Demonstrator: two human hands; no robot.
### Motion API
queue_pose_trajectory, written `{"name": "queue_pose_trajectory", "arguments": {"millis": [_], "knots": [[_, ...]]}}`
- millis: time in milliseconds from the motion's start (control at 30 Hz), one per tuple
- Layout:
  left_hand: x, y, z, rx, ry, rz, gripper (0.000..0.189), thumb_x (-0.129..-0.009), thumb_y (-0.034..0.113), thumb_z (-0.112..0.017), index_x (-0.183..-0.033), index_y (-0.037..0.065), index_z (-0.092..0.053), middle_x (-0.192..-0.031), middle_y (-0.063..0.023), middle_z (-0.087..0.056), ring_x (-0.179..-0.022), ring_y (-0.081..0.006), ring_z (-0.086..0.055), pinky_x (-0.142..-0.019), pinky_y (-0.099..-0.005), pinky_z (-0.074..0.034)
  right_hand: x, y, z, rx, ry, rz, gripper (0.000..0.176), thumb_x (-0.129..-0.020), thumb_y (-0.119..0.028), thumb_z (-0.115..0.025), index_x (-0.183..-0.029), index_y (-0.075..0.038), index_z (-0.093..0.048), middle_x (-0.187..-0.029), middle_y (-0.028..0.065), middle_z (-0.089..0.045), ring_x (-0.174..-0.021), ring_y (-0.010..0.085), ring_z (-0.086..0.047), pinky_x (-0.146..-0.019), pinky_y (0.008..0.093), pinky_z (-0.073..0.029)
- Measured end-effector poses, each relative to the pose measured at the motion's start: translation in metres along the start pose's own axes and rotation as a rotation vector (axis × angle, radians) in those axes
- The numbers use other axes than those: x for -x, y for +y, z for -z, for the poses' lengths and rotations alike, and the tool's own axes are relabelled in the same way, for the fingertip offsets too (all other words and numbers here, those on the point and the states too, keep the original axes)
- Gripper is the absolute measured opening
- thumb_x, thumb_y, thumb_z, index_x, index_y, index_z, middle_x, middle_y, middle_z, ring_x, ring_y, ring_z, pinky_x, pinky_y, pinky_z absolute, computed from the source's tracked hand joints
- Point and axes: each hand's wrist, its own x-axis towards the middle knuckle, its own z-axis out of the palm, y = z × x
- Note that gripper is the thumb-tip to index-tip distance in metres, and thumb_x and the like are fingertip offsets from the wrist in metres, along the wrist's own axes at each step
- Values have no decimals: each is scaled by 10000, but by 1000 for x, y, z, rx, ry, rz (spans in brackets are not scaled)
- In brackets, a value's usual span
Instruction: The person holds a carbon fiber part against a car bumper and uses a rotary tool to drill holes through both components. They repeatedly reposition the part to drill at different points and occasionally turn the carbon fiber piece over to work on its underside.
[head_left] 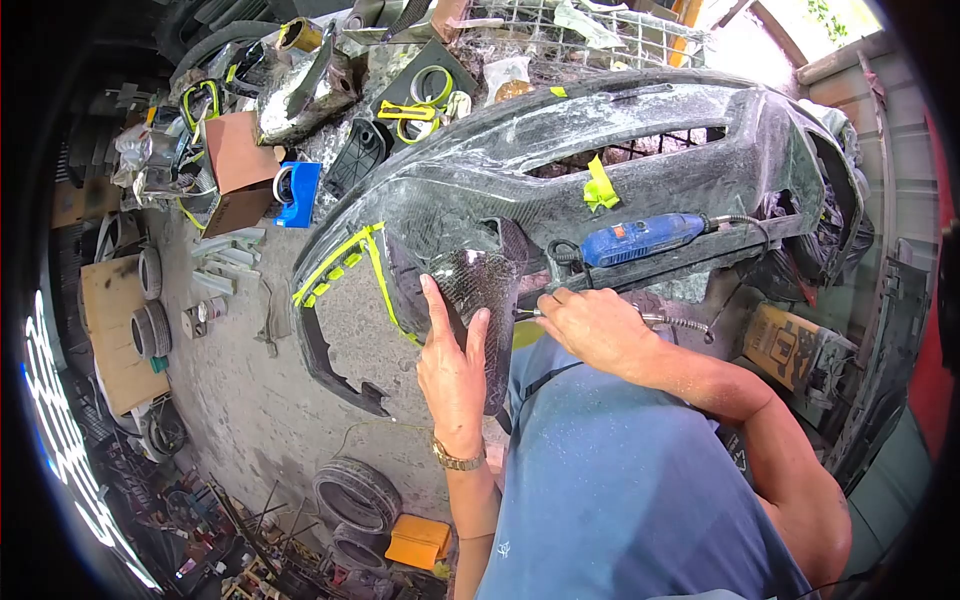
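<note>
A large dark carbon-fibre-patterned bumper (430, 190) stretches across the view, dusted white, with yellow-green tape (375, 270) on its left part. My left hand (452, 370) lies against a glossy woven piece (478, 285) of it, index finger and thumb stretched out. To the right, my right hand (595, 325) is closed around the slim handpiece of a rotary tool, its tip near the woven piece's right edge. A flexible metal shaft (685, 322) trails right from that hand. The blue motor body (643, 238) rests on the bumper above my right hand.
Behind the bumper are a yellow cutter (407, 111), tape rolls, a blue tape dispenser (297, 195) and a wire mesh. Tires (355, 495) and an orange object (418, 541) lie on the floor below. A cardboard box (782, 345) stands at the right.
</note>
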Motion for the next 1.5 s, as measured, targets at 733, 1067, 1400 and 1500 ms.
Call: {"name": "queue_pose_trajectory", "arguments": {"millis": [733,1067,1400,1500], "knots": [[0,3,1,-27,-10,7,761,-961,410,-582,-1550,113,-201,-916,-301,-659,-791,-463,-648,-661,-511,-492,1,1,0,-3,-9,-9,270,-958,-278,-555,-940,-13,-604,-883,144,-660,-765,321,-689,-642,420,-564],[0,4,2,-1,-10,16,758,-958,405,-589,-1549,124,-209,-866,-303,-650,-761,-469,-640,-638,-516,-480,2,2,3,-19,-17,18,243,-952,-263,-560,-938,-23,-598,-883,141,-660,-765,321,-687,-643,426,-561],[1,-6,-3,134,-75,128,768,-957,387,-604,-1553,114,-203,-836,-295,-649,-711,-401,-656,-625,-478,-472,8,9,11,-142,-42,-34,265,-966,-250,-539,-1028,2,-594,-919,156,-649,-832,362,-667,-702,470,-543],[5,-34,-36,340,-24,101,768,-963,373,-597,-1559,115,-188,-898,-307,-658,-728,-365,-656,-664,-457,-474,19,18,10,-244,13,-92,284,-967,-243,-537,-1090,8,-590,-961,171,-641,-889,383,-652,-741,486,-532]]}}
